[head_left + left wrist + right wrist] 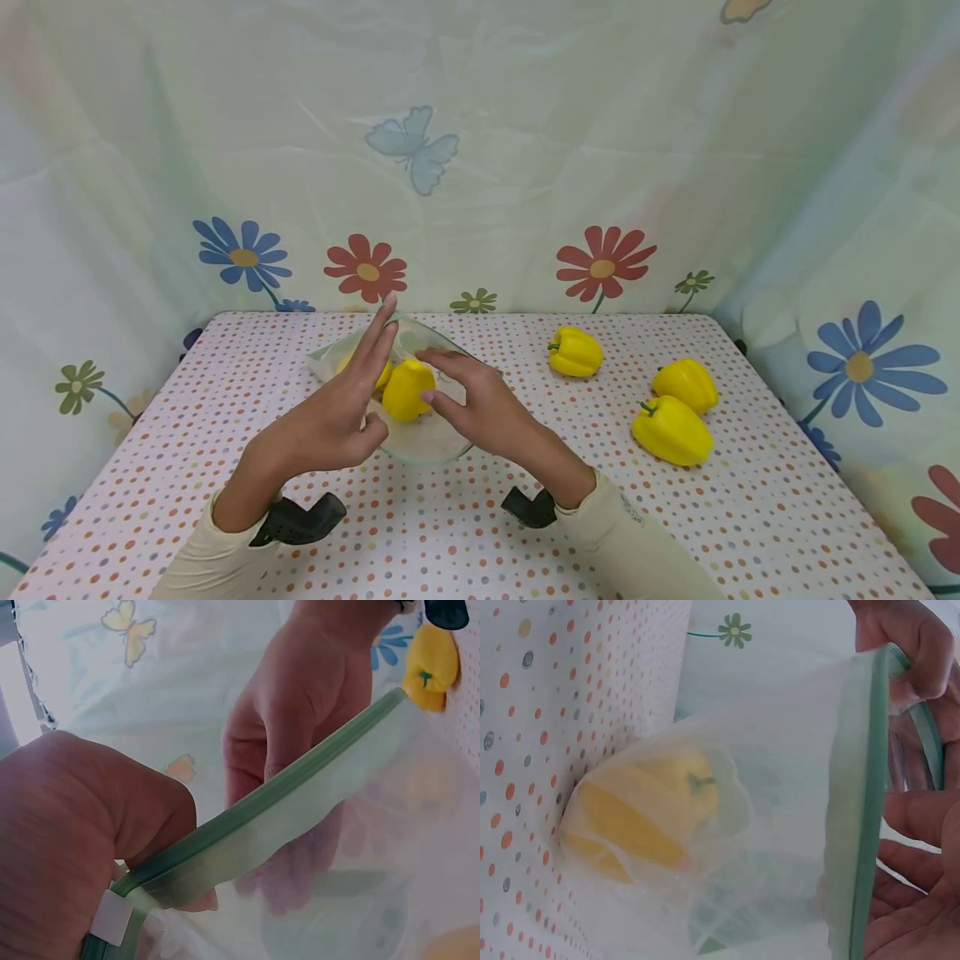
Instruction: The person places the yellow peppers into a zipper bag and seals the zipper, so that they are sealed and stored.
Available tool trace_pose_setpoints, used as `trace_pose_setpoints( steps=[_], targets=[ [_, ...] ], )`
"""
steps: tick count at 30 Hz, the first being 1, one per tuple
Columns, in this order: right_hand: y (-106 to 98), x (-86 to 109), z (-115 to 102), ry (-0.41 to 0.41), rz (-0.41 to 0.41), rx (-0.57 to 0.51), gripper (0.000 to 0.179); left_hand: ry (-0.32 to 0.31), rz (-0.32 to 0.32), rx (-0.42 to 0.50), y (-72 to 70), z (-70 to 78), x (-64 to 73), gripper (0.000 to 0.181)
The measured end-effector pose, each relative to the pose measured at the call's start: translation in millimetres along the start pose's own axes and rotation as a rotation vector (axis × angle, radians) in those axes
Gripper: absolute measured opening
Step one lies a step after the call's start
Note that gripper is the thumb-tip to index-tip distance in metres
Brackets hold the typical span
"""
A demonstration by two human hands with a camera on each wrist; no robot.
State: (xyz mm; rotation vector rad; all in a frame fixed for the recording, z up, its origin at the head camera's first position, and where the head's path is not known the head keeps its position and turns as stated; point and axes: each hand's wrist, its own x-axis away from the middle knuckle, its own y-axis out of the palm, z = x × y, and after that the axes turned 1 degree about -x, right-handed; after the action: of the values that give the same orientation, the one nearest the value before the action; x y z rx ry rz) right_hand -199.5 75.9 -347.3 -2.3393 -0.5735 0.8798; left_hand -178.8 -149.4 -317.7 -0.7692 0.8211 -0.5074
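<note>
A clear zip bag point(431, 448) with a green rim point(300, 774) stands mouth-up before me. Inside it lie yellow bell peppers point(407, 402), blurred through the plastic in the right wrist view. My left hand point(322, 427) pinches the bag's left edge: its thumb hooks over the rim near a white slider point(112, 916), its other fingers stretched up along the side. At the mouth, the fingers of my right hand point(491, 408) are spread and reach down within the rim, with no pepper in them. The left wrist view shows those fingertips dimly through the plastic.
Three more yellow bell peppers rest on the dotted tabletop point(600, 533) at the right: one farther back point(575, 352), and a pair close together, the rear pepper point(686, 385) and the front pepper point(672, 432). A flowered curtain point(487, 150) hangs behind the table.
</note>
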Motion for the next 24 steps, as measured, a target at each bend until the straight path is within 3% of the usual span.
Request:
trace_pose_setpoints(
  steps=[3,8,12,18,24],
  targets=[
    [-3.9,3.5,1.0,-0.058,0.022,-0.029,0.044,-0.005,-0.002,-0.007,-0.7,1.0,-0.3,0.107],
    [-9.2,10.0,6.7,-0.120,0.062,-0.146,0.040,-0.067,-0.017,-0.012,-1.6,3.3,-0.1,0.105],
    [-15.3,15.2,14.7,-0.146,0.144,-0.207,0.035,-0.105,-0.018,-0.018,-2.3,3.7,0.7,0.106],
    [-29.7,23.7,25.4,-0.168,0.256,-0.359,0.023,-0.104,-0.014,0.002,-2.3,2.3,0.2,0.105],
    [-44.3,30.1,35.7,-0.167,0.343,-0.329,0.018,-0.120,-0.012,0.013,-1.6,1.3,1.4,0.107]
  ],
)
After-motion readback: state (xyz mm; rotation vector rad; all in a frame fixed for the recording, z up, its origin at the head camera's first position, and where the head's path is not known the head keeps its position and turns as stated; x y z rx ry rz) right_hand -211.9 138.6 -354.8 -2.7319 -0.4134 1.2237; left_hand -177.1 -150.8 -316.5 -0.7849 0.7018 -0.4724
